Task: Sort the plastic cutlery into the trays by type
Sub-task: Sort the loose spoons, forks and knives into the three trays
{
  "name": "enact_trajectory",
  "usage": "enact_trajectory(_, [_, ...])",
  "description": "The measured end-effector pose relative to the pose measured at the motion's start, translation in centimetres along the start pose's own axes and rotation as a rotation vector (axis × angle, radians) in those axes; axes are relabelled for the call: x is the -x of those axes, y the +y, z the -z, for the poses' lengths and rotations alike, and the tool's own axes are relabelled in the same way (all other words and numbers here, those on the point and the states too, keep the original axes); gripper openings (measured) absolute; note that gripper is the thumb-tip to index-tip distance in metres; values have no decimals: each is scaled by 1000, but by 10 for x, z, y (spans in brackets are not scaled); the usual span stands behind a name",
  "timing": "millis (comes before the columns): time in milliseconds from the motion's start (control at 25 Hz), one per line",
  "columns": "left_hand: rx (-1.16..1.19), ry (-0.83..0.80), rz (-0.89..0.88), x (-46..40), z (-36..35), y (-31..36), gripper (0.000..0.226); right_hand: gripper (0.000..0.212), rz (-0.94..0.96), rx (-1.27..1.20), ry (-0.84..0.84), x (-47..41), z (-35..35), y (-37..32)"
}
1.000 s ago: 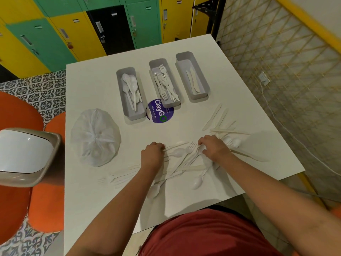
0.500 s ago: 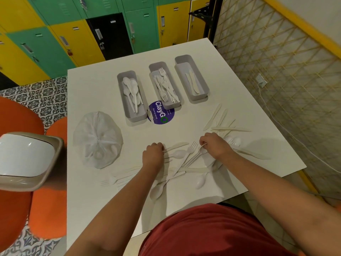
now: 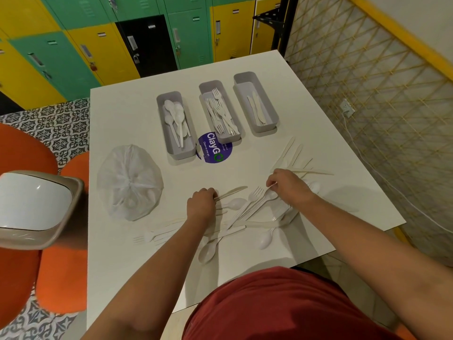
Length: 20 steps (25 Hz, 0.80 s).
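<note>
Reaching forward, left hand fists a knife, right hand pinches cutlery.

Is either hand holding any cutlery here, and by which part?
The left hand grips a knife by its handle end. The right hand pinches something thin and white; which piece cannot be told.
</note>
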State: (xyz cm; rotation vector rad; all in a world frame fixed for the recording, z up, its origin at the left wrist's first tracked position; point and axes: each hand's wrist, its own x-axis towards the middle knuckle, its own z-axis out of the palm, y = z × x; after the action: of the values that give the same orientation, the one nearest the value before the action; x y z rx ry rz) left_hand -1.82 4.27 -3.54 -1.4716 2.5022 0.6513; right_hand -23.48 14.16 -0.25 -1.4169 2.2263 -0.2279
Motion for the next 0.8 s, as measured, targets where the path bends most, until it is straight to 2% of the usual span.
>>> enact_trajectory(240, [87, -5, 43, -2, 3, 1, 26, 21, -3, -183, 72, -2, 17, -5])
enact_trajectory(600, [224, 9, 93, -2, 9, 4, 24, 23, 38, -109, 155, -11, 25, -9])
enact_trajectory(800, [394, 71, 121, -3, 16, 7, 20, 19, 29, -185, 195, -20, 34, -9])
